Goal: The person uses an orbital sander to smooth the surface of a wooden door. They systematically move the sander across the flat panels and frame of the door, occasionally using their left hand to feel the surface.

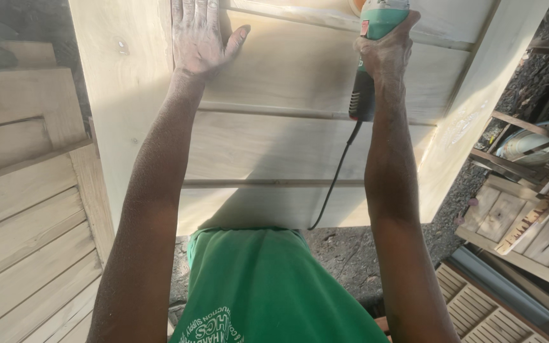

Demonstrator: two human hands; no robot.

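Wrapping tight round the green body of an angle grinder [376, 44], the right hand [386, 54] holds the tool against the upper part of a pale, unfinished wooden door panel [274, 140], its black cord [338, 171] hanging down. The left hand [201, 38] lies flat on the same panel, fingers together, thumb spread. More slatted wooden panels [27, 216] lie to the left.

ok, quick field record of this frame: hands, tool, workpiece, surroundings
left hand: left hand flat, open, pressed on the wooden panel
right hand: right hand in a closed grip on the green power tool
cord: black cord hangs from the tool
workpiece: pale slatted panel, bare wood
surroundings: more wooden panels at left, slatted pieces lower right
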